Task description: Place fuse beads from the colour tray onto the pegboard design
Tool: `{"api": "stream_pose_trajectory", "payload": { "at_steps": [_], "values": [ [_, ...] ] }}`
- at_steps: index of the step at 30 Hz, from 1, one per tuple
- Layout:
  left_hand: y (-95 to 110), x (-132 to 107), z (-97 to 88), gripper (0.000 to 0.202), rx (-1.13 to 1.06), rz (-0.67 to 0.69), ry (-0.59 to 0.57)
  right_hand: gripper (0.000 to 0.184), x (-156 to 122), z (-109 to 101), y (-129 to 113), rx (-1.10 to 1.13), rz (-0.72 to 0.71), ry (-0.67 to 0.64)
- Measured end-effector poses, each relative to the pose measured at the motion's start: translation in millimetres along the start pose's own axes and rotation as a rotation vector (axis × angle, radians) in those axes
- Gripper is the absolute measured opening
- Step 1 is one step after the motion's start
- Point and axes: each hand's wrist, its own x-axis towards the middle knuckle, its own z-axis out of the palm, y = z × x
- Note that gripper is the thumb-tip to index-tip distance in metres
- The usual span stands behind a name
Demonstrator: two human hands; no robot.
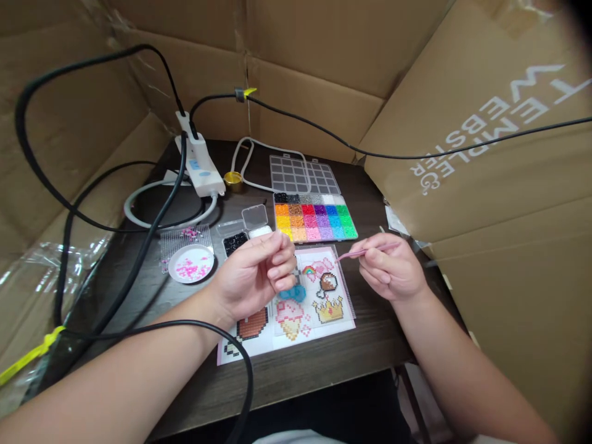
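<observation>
My left hand (259, 268) hovers over the left part of a printed pattern sheet (277, 344), its fingers curled with thumb and fingertips together. Whether anything sits in that pinch is hidden. Pink tweezers (358, 253) are gripped in my right hand (393, 268), their tips pointing left above the sheet's upper right edge. Pixel pictures of a crown (329, 309), an ice cream (290, 314) and a rainbow show on the paper. A clear pegboard seems to lie over part of it. Something translucent blue (293, 293) shows beside my left fingers.
Beyond the sheet stands an open bead box (324, 239) with many colours. Left are a white dish (172, 268) of pink beads, a pegboard (166, 240) and black beads (235, 242). A power strip (203, 169) and black cables (152, 228) cross the left; cardboard walls surround the table.
</observation>
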Motion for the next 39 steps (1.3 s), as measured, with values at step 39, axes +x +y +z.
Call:
{"api": "stream_pose_trajectory", "payload": {
  "at_steps": [39],
  "values": [
    [-1,2,1.1,0.031,0.093,-0.011,0.018,0.014,-53,-11,31,-0.569,0.08,0.257]
  ]
}}
